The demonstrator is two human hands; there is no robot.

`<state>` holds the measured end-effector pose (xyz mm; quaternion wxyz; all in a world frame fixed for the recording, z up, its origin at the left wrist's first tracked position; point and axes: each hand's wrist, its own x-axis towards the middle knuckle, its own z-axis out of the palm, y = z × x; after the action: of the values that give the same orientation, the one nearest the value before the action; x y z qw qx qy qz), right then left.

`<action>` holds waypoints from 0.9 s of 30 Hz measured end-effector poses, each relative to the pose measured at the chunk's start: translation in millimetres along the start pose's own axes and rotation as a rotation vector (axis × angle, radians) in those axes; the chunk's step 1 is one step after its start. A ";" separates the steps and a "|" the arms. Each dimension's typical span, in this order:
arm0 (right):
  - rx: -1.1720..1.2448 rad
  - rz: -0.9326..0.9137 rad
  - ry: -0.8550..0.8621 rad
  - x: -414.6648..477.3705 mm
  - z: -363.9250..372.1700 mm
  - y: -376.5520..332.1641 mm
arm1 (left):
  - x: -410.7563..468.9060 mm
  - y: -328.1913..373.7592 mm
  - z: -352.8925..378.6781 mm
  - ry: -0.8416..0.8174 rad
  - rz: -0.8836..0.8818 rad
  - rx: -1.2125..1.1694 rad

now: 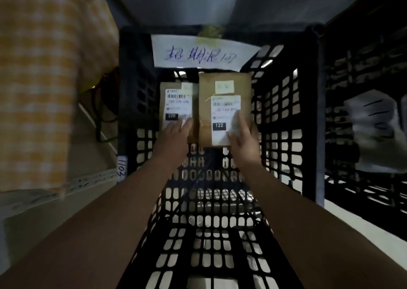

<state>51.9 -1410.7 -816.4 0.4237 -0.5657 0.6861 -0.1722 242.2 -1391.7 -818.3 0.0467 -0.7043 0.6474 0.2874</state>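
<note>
Brown paper-wrapped parcel labelled 122 (223, 84) stands against the far wall of a black slotted plastic crate (284, 123), with the right hand (242, 144) pressing straight fingers flat on its white label. The left hand (175, 134) rests open-fingered on the smaller brown parcel labelled 220 (175, 103) just beside it. A handwritten white paper note (198, 54) hangs above.

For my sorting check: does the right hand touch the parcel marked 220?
No, the right hand touches the parcel marked 122.

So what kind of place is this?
Likely a parcel depot or pickup point: barcode-labelled parcel 122 and parcel 220 stand in a black slotted crate under a handwritten paper sign, another crate alongside.
</note>
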 end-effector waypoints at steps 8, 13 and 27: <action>-0.275 0.122 -0.076 22.7 3.5 14.3 | 2.9 -10.3 10.0 -0.072 0.008 0.087; -0.769 0.129 -0.136 25.9 -1.6 1.1 | 1.9 -0.9 -0.2 -0.108 -0.008 0.122; -0.907 -0.040 -0.292 -10.2 -49.3 -53.7 | -59.7 34.8 -51.5 -0.016 0.048 0.202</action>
<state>47.5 -1429.4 -745.3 0.2227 -0.7248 0.6145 0.2178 227.5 -1366.8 -737.1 0.1157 -0.6778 0.6895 0.2275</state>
